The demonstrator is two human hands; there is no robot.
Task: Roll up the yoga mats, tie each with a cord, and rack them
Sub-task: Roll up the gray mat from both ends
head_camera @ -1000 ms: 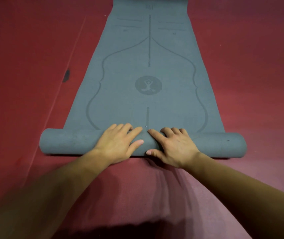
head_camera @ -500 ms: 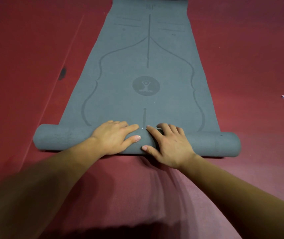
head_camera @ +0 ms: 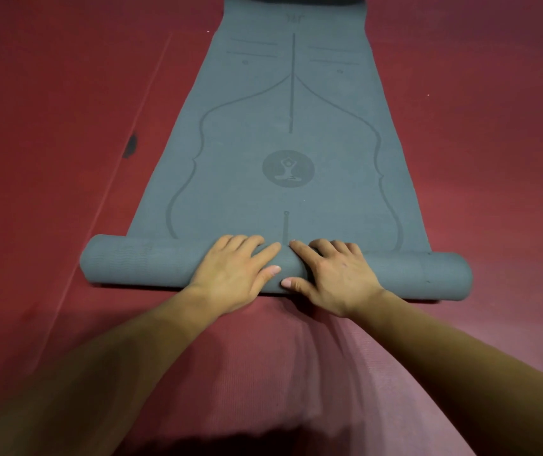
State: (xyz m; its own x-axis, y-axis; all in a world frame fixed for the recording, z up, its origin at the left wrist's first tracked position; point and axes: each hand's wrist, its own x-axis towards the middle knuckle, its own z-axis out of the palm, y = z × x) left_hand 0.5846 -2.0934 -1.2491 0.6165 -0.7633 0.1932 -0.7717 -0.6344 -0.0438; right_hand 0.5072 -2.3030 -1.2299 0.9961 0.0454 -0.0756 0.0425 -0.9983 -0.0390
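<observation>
1 grey yoga mat (head_camera: 290,153) lies on the red floor (head_camera: 49,126), its near end rolled and the rest flat. Left hand (head_camera: 234,274) and right hand (head_camera: 336,278) press the roll's middle, fingers (head_camera: 263,255) laid straight over it, thumbs behind, evidently to keep the coil tight. Count: 1 mat, 2 hands, 0 cords visible.

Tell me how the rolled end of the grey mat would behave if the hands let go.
The roll would probably loosen: nothing ties it. Being round, it may roll on the red floor. The mat looks pliable, curling tightly.
</observation>
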